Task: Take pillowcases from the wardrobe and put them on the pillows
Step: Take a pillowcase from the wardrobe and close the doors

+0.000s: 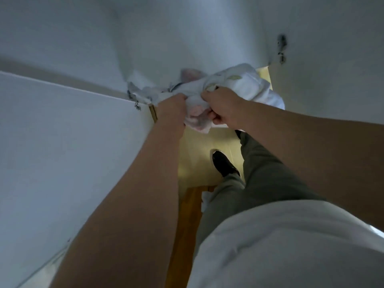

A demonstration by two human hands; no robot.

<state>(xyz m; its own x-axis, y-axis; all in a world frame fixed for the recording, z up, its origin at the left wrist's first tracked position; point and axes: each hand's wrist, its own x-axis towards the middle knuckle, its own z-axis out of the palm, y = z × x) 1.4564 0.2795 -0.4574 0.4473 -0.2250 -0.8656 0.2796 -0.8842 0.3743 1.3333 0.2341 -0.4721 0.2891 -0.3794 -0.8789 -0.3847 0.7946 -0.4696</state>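
White, leaf-printed pillowcases (226, 84) bunch crumpled in both hands' grip.

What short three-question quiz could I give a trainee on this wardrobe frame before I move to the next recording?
1. True or false: both hands grip the bundle of fabric.
2. Which way is the black shoe from the hands in the picture: A above, B below, C far left?
3. Fill in: the person wears grey-green ____.

Key
1. True. The left hand and the right hand are both closed on the bundle of white fabric, which has a leaf print and a pinkish piece bunched in it.
2. B. The black shoe stands on the pale yellow floor, lower in the picture.
3. Trousers.
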